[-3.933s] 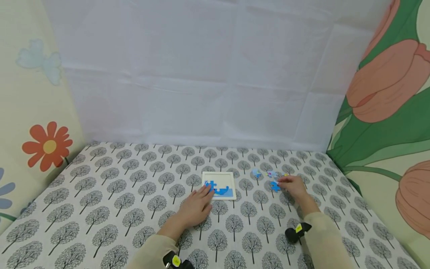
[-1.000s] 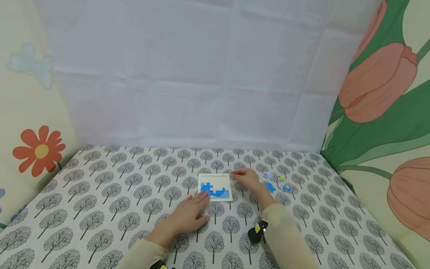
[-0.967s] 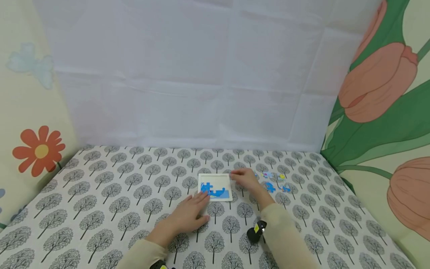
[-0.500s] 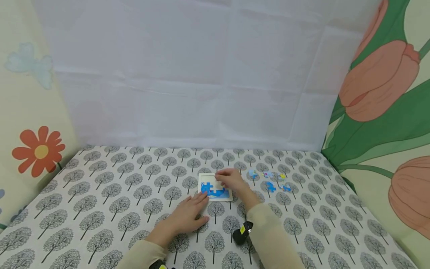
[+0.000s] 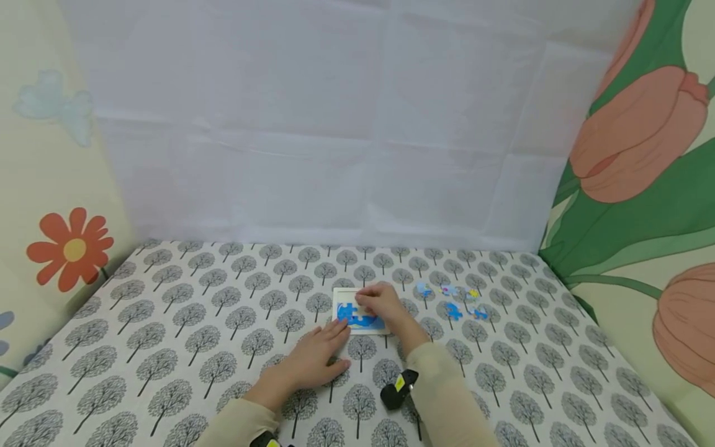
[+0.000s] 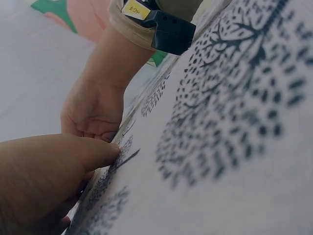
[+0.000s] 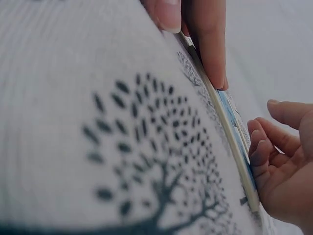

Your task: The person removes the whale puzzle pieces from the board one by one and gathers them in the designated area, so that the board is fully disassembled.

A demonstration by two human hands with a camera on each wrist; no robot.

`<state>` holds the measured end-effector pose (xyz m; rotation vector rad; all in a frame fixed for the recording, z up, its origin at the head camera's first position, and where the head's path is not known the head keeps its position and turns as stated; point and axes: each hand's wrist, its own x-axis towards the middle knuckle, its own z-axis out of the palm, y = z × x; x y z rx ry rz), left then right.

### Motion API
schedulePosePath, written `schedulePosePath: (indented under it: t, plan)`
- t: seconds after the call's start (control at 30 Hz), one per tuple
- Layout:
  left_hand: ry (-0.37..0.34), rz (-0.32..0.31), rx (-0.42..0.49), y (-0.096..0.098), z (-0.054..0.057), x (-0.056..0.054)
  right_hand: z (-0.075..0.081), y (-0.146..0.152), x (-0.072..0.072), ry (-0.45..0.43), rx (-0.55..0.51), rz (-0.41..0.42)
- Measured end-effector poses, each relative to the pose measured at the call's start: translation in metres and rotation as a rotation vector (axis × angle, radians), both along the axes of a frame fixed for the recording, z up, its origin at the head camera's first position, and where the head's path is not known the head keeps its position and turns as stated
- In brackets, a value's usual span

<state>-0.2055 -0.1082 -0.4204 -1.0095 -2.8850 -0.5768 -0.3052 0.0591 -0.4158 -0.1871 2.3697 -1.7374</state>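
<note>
A small cream-framed puzzle board (image 5: 344,290) lies on the cloth, with blue jigsaw pieces (image 5: 349,315) set along its left and lower parts. My left hand (image 5: 314,359) rests at the board's lower left corner, fingers outstretched. Over the board's upper right bends my right hand (image 5: 385,305), its fingertips down at the inside of the frame. In the right wrist view a finger (image 7: 213,46) of it reaches a blue part of the board; I cannot tell whether a piece is between the fingers. The left wrist view shows my left thumb (image 6: 98,152) near my right hand.
Several loose jigsaw pieces lie right of the board: a light blue one (image 5: 423,289), a blue one (image 5: 454,311) and one with a yellow patch (image 5: 473,293) among them. A tree-print cloth (image 5: 184,360) covers the table. A white sheet (image 5: 313,124) hangs behind.
My right hand has come left from the loose pieces, past the board's right edge, to over its upper right part. My left hand has stayed at the lower left corner.
</note>
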Motion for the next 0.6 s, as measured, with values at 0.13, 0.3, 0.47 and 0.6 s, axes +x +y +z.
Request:
schedulePosePath:
  t: [0.13, 0.3, 0.47, 0.6]
  plan:
    - [-0.004, 0.002, -0.001, 0.0000, -0.0010, 0.0001, -0.0032, -0.0009, 0.0003, 0.032, 0.063, 0.007]
    - [0.002, 0.002, 0.000, -0.0005, -0.0024, 0.0001, -0.0043, -0.0039, 0.0016, 0.059, 0.165, -0.006]
    - [-0.003, 0.002, -0.008, -0.0007, -0.0033, 0.0004, -0.0044, -0.0051, 0.0042, 0.085, 0.253, -0.001]
    - [-0.011, 0.000, -0.012, -0.0006, -0.0029, 0.0008, -0.0034, -0.0048, 0.0059, 0.106, 0.274, 0.028]
